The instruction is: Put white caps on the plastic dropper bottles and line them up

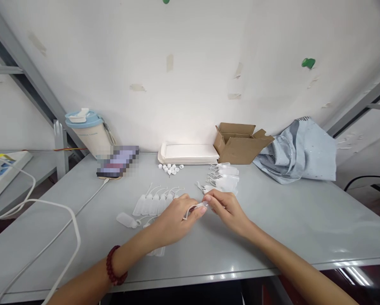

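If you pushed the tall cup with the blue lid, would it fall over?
The cup might tip if pushed high up, since it looks tall and narrow. Its round sides could make it roll once down. The closed-looking lid hides whether it's heavy.

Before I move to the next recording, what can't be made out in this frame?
All in the head view:
- White piece: mostly covered by the fingers of the left hand and right hand.
- Phone screen: blurred by pixelation.
- Cardboard box: front wall hides its bottom.
- Clear bottles: partly behind the left forearm.
- White power strip: cut off by the left edge.
- Cup lettering: too small.
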`<act>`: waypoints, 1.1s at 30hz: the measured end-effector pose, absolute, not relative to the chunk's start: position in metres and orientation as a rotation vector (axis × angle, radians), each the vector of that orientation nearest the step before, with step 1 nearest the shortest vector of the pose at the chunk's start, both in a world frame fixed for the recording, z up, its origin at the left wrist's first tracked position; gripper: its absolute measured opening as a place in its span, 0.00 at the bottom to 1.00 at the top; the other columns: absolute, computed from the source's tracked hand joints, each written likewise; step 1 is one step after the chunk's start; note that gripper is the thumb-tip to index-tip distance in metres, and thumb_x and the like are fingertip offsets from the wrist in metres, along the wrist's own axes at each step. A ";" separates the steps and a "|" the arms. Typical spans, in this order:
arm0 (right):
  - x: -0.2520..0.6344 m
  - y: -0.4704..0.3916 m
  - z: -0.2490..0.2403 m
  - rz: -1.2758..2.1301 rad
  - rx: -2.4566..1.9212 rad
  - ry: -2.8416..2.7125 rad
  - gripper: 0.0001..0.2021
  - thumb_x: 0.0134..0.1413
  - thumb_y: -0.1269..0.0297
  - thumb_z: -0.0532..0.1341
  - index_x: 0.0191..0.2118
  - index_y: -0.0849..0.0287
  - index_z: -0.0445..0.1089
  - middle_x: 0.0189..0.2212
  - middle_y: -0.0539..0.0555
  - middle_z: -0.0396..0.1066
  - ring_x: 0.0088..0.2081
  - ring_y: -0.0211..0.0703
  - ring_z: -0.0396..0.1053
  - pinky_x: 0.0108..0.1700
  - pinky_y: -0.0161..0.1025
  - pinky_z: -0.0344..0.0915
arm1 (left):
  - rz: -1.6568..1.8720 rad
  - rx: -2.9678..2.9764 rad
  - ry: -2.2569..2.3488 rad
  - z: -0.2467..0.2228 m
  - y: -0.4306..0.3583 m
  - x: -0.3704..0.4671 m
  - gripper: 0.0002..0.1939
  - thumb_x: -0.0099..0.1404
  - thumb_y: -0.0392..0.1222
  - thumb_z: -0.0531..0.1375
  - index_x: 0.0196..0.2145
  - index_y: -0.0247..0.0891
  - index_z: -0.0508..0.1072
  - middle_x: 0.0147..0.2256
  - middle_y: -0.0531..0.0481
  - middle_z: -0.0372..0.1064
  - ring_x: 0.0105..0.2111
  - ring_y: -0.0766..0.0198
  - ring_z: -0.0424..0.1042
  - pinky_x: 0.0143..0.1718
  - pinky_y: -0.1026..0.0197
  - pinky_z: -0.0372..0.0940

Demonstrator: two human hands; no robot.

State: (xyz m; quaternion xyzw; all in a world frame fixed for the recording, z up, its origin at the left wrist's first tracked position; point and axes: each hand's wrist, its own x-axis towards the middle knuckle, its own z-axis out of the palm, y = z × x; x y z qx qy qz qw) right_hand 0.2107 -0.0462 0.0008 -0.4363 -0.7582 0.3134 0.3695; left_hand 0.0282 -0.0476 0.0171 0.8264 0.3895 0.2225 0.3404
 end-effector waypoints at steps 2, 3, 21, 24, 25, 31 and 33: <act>0.210 -0.046 0.001 0.764 -1.116 -1.995 0.18 0.63 0.60 0.47 0.25 0.60 0.62 0.19 0.47 0.57 0.22 0.33 0.55 0.27 0.33 0.53 | 0.558 2.082 1.015 0.017 -0.047 0.028 0.20 0.68 0.48 0.46 0.22 0.37 0.63 0.23 0.54 0.61 0.28 0.64 0.62 0.30 0.62 0.56; 0.210 -0.047 0.001 0.748 -1.112 -2.013 0.18 0.63 0.60 0.47 0.25 0.60 0.62 0.20 0.48 0.59 0.23 0.34 0.56 0.27 0.33 0.54 | 0.562 2.042 1.009 0.017 -0.046 0.028 0.20 0.68 0.49 0.46 0.22 0.37 0.63 0.23 0.54 0.62 0.28 0.64 0.62 0.30 0.62 0.56; 0.209 -0.053 0.002 0.726 -1.016 -1.996 0.13 0.62 0.59 0.48 0.35 0.59 0.65 0.24 0.51 0.67 0.25 0.37 0.61 0.28 0.35 0.57 | 0.591 1.824 0.912 0.019 -0.043 0.024 0.22 0.67 0.51 0.46 0.23 0.36 0.67 0.22 0.54 0.61 0.25 0.67 0.59 0.27 0.64 0.54; 0.209 -0.053 0.005 0.938 -1.012 -1.936 0.14 0.62 0.56 0.49 0.33 0.59 0.65 0.25 0.50 0.69 0.26 0.37 0.61 0.29 0.35 0.56 | 0.610 1.922 0.928 0.019 -0.046 0.024 0.21 0.68 0.49 0.47 0.23 0.36 0.66 0.26 0.53 0.63 0.26 0.67 0.61 0.28 0.64 0.55; 0.210 -0.053 0.006 0.996 -1.008 -1.917 0.15 0.62 0.55 0.49 0.33 0.59 0.65 0.25 0.50 0.69 0.25 0.36 0.60 0.28 0.35 0.55 | 0.620 1.962 0.928 0.019 -0.046 0.024 0.20 0.68 0.48 0.47 0.22 0.36 0.65 0.26 0.52 0.62 0.27 0.67 0.61 0.28 0.64 0.56; 0.213 -0.048 0.004 1.330 -1.048 -1.718 0.18 0.56 0.49 0.54 0.27 0.60 0.61 0.19 0.44 0.51 0.20 0.31 0.47 0.22 0.33 0.45 | 0.830 2.353 0.786 0.007 -0.044 0.026 0.17 0.68 0.40 0.48 0.21 0.38 0.56 0.22 0.53 0.55 0.29 0.63 0.57 0.29 0.61 0.56; 0.214 -0.046 0.002 1.453 -1.053 -1.648 0.18 0.54 0.48 0.56 0.26 0.59 0.59 0.19 0.44 0.49 0.20 0.31 0.46 0.22 0.33 0.44 | 0.877 2.469 0.746 0.002 -0.043 0.027 0.15 0.68 0.37 0.48 0.22 0.38 0.56 0.22 0.52 0.55 0.29 0.63 0.56 0.29 0.60 0.56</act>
